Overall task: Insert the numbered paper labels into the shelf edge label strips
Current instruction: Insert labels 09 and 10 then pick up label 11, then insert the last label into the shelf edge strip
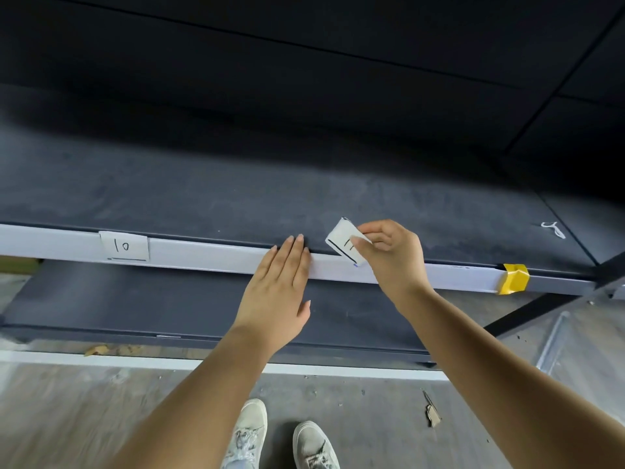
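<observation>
Pinching a paper label marked 11, the right hand holds it tilted at the label strip. The left hand lies flat, fingers straight, on the strip. A label marked 10 sits farther left.

paper label matt white | label strip smooth plastic | shelf matt, dusty

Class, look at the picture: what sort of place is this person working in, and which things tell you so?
Probably a storeroom or shop being set up. Bare dark shelves carry a pale label strip with a paper label marked 10, yellow tape wraps the strip's end, and scraps lie on the rough floor.
</observation>
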A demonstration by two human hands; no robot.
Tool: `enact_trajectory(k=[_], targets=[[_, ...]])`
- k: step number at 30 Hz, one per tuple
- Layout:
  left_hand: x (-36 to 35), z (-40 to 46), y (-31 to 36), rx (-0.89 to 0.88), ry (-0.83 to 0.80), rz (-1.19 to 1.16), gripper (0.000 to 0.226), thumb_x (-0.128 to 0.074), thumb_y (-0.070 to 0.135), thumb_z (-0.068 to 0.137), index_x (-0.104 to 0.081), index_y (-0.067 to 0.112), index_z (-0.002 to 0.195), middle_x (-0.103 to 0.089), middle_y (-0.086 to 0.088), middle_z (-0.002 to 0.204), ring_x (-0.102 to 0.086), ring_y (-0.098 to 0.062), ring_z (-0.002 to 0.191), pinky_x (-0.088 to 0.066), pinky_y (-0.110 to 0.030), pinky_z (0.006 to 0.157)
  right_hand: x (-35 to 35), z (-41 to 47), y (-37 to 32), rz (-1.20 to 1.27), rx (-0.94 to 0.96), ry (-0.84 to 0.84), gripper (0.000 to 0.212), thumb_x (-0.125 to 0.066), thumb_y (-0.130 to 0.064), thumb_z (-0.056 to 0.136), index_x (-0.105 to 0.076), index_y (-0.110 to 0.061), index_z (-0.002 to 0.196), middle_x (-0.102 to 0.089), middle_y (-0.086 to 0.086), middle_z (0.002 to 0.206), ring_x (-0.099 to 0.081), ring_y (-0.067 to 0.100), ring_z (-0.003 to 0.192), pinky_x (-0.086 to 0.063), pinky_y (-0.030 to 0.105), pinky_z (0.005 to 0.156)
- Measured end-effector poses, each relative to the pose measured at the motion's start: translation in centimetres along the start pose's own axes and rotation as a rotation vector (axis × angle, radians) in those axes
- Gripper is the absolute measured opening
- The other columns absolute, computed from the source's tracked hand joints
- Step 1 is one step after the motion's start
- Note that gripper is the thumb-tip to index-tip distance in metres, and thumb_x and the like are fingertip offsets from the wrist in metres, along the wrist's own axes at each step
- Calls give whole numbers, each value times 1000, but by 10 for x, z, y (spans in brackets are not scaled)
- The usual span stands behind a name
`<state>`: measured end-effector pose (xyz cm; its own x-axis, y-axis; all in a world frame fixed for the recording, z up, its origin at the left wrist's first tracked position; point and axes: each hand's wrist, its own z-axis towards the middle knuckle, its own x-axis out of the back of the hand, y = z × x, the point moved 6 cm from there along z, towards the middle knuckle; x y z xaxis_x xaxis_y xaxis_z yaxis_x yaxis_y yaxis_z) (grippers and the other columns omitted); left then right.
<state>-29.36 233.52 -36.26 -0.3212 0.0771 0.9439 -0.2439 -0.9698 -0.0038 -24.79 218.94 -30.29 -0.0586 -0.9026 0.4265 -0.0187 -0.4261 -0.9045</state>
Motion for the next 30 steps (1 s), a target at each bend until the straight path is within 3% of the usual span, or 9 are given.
enact_trajectory(k=[2, 7, 12, 15, 19, 22, 25, 28, 30], targets=[[-2, -1, -2, -12, 3, -19, 83, -80, 31, 58, -51, -6, 126, -50, -21, 135, -50, -33, 124, -25, -40, 105, -6, 2, -4, 6, 13, -43, 22, -64, -10, 85, -57, -28, 73, -66, -7, 77, -64, 11, 73, -46, 13, 61], [-3, -2, -4, -51, 31, -21, 87, -77, 33, 62, -34, -1, 129, -50, -19, 136, -49, -31, 125, -24, -39, 107, -15, 8, -4, -66, 34, -90, 25, -64, -11, 85, -52, -29, 72, -67, -1, 82, -63, 15, 77, -45, 17, 64], [-4, -2, -5, -52, 42, -35, 82, -77, 33, 62, -44, -4, 128, -51, -19, 134, -51, -32, 123, -24, -39, 106, -21, 9, -3, -23, 54, -77, 24, -63, -13, 87, -51, -29, 74, -66, -5, 80, -64, 10, 75, -47, 15, 66], [-5, -2, -5, -55, 50, -34, 78, -78, 31, 61, -53, -6, 124, -52, -20, 133, -52, -32, 122, -26, -39, 105, -25, 5, -1, -142, 92, -117, 19, -62, -15, 88, -52, -27, 77, -63, -11, 78, -60, 2, 73, -44, 8, 62], [-4, -2, -6, -59, 55, -27, 79, -77, 32, 63, -50, -5, 127, -51, -20, 134, -51, -32, 122, -26, -39, 105, -21, 2, 6, -346, 161, -112, 4, -59, -12, 90, -59, -16, 89, -60, -9, 79, -56, 8, 75, -40, 7, 64], [-4, -2, -5, -54, 49, -18, 82, -76, 34, 64, -44, -4, 130, -50, -20, 135, -51, -31, 123, -25, -39, 106, -15, 2, 7, -418, 211, -85, 6, -57, -9, 90, -62, -12, 90, -59, -6, 81, -52, 4, 72, -36, 3, 61], [-3, -1, -5, -50, 49, -23, 79, -78, 32, 62, -53, -6, 126, -52, -21, 133, -52, -32, 122, -25, -39, 105, -16, 2, 3, -520, 275, -146, 10, -54, -7, 92, -64, -9, 94, -57, -3, 85, -51, 12, 76, -37, 10, 62], [-3, -1, -5, -51, 52, -12, 78, -78, 32, 62, -54, -7, 125, -52, -21, 132, -52, -32, 121, -25, -39, 105, -20, 0, 1, -637, 317, -243, 13, -51, -8, 94, -64, -6, 97, -58, 3, 90, -53, 20, 86, -44, 28, 75], [-3, -2, -5, -46, 54, -5, 78, -78, 32, 62, -53, -7, 125, -52, -21, 132, -52, -32, 121, -25, -39, 105, -22, -2, 2, -691, 349, -259, 16, -49, -9, 95, -63, -7, 102, -58, 6, 97, -53, 22, 92, -43, 30, 78]])
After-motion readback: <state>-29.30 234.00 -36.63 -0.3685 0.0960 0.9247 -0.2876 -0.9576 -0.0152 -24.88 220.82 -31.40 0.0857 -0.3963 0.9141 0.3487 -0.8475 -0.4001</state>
